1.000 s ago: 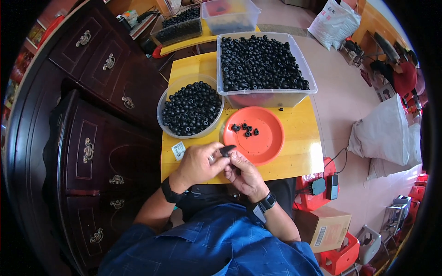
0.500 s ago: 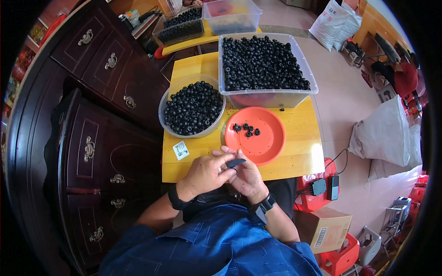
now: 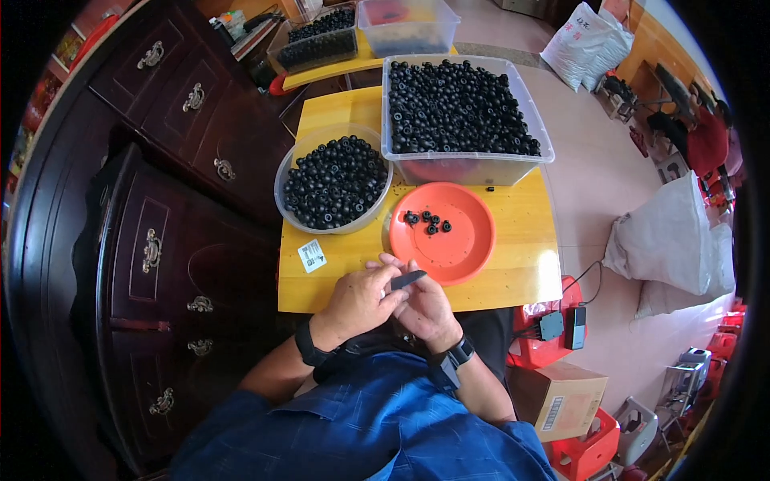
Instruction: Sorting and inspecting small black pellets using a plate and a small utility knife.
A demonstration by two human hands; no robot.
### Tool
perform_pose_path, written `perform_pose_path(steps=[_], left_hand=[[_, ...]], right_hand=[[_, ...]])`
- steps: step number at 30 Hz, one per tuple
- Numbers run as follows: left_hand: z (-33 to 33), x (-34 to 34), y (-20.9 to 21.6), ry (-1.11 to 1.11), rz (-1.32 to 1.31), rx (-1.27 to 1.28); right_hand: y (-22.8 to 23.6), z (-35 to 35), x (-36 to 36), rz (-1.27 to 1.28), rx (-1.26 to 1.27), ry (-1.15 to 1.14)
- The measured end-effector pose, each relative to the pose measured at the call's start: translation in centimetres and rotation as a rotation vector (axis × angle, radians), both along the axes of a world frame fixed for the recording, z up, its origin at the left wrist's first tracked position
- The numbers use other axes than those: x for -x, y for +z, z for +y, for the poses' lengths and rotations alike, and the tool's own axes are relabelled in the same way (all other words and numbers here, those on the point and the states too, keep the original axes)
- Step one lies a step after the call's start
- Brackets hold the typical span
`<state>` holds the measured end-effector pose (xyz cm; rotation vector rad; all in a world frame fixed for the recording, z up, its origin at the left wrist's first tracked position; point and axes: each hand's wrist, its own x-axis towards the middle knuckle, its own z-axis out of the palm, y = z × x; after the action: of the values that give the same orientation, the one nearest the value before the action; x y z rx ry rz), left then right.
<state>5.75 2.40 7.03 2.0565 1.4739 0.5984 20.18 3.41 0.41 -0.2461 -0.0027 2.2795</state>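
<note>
My left hand is closed, its thumb and forefinger pinching near the base of a dark, narrow, pointed piece that looks like a short blade. The piece points right, across the fingers of my right hand. That hand is turned palm up and its fingers are curled under the left; whatever lies between them is hidden. Just beyond my hands, an orange-red plastic dish sits on the yellow table. Several small black ring-shaped parts lie in it.
A round clear tub and a large clear bin, both full of black parts, stand beyond the dish. A white label lies at left. Dark drawers rise beside the table; a cardboard box is at lower right.
My hands stay together with little movement. The dark piece has tilted slightly, and a small black ring seen beside it earlier no longer shows. The whole view has shifted a little.
</note>
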Motion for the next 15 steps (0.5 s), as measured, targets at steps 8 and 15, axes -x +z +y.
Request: perform_pose_path(steps=[8, 15], left_hand=[[0.4, 0.6, 0.8, 0.153, -0.267, -0.088], [-0.1, 0.8, 0.2, 0.148, -0.449, 0.042]], right_hand=[[-0.4, -0.3, -0.8, -0.133, -0.011, 0.032], [-1.4, -0.2, -0.6, -0.070, -0.021, 0.113]])
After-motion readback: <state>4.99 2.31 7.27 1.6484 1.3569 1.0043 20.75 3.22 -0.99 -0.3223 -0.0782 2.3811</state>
